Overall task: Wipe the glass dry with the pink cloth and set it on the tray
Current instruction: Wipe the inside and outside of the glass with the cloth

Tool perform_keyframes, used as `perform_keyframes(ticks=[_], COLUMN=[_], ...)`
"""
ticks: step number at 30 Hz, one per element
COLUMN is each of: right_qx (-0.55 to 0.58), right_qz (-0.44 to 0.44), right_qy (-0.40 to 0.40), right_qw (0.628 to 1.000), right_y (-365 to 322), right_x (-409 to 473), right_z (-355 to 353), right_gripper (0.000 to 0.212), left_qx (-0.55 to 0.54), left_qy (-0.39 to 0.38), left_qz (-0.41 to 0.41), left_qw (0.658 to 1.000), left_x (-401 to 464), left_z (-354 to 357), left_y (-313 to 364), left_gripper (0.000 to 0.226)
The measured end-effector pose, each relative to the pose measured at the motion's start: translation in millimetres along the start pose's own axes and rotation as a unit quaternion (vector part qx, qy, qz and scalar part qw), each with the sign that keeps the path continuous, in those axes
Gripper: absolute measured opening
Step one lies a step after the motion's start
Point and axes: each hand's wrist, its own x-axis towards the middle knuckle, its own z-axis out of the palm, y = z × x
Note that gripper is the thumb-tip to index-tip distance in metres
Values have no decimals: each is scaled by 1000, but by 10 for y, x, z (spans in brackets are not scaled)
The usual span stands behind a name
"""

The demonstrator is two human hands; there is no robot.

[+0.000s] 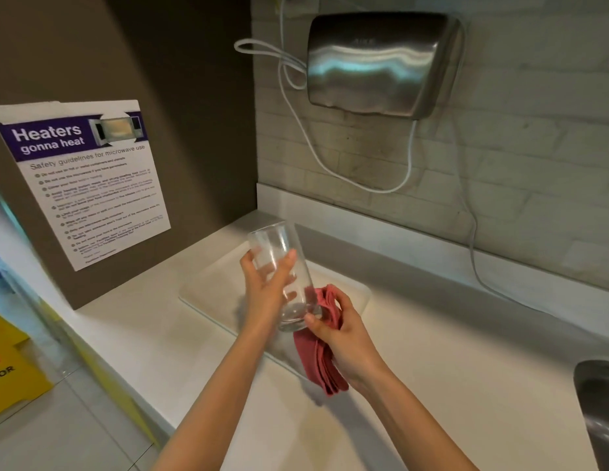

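Step in hand, as judged: the wiping stage, near the base of the glass; placement on the tray is not yet done.

The glass (282,280) is held in the air above the tray (208,287), clear of it, and does not touch the worktop (449,351). The left hand (265,290) is closed around the glass at mid-body, thumb on the near side and fingers wrapped behind. The right hand (344,338) is closed on the pink cloth (318,362), which is bunched in folds; its thumb rests against the lower wall of the glass and the cloth lies against the base on the right side. The loose end of the cloth hangs down below the hand.

Orientation: the long axis of the glass is tilted, not upright. The open mouth points up and away, leaning to the left; the thick base points down towards the person and to the right, into the cloth.

Whether moisture remains on the glass cannot be told; the walls look clear.

Next move, as judged: finish the wipe, draw the cloth off, bring the axis upright, then lower the glass onto bare tray surface. The left hand alone must carry it, so a firm hold on smooth glass is required.

A wall-mounted hand dryer (381,62) and a sink (598,409) at the right edge play no part.
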Motion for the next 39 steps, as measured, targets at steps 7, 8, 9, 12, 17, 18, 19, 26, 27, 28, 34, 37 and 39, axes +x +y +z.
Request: perform_keyframes(ticks=[7, 8, 9, 12, 17, 18, 19, 26, 27, 28, 34, 37, 39], right_qx=[-133, -187, -254, -450, -495, -490, -482, -421, -415, -413, -481, -497, -474], right_qz=[-202, -251, -296, -392, -423, -431, -433, -321, -309, -304, -378, -381, -351], right_qy=[84, 70, 40, -87, -175, -195, -209, -70, -51, -54, -218, -166, -82], right_qw=[967, 947, 920, 797, 739, 733, 732, 846, 854, 857, 760, 762, 803], right_y=[-355, -414, -461, -451, -299, -280, -271, -517, -530, -508, -263, -354, -468], right_x=[-83, -74, -66, -33, -108, -125, -129, 188, 213, 207, -60, 57, 191], right_z=[35, 81, 134, 204, 32, -26, -77, -14, 33, 71, -117, -125, -36], right_gripper=[51, 54, 57, 53, 41, 41, 40, 53, 54, 56, 49, 56, 60], left_qx=[-192, -196, -226, -304, -251, -251, -254, -255, -257, -262, -203, -181, -172], left_qy=[-28, -40, -93, -105, -102, -96, -101, -166, -163, -163, -130, -164, -178], left_qz=[-166, -198, -220, -212, -216, -220, -222, -240, -234, -230, -230, -231, -211], left_qw=[967, 959, 944, 923, 938, 938, 936, 922, 923, 923, 943, 942, 946], left_x=[81, 20, -61, -175, 95, 89, 104, -4, -3, 12, 116, 55, 25], left_z=[-179, -93, -22, 29, -256, -222, -243, -86, -74, -84, -239, -164, -102], left_y=[-109, -109, -53, 39, -226, -267, -285, -316, -329, -340, -335, -360, -351], left_gripper=[86, 86, 88, 73, 66, 70, 74, 80, 79, 76, 78, 77, 71])
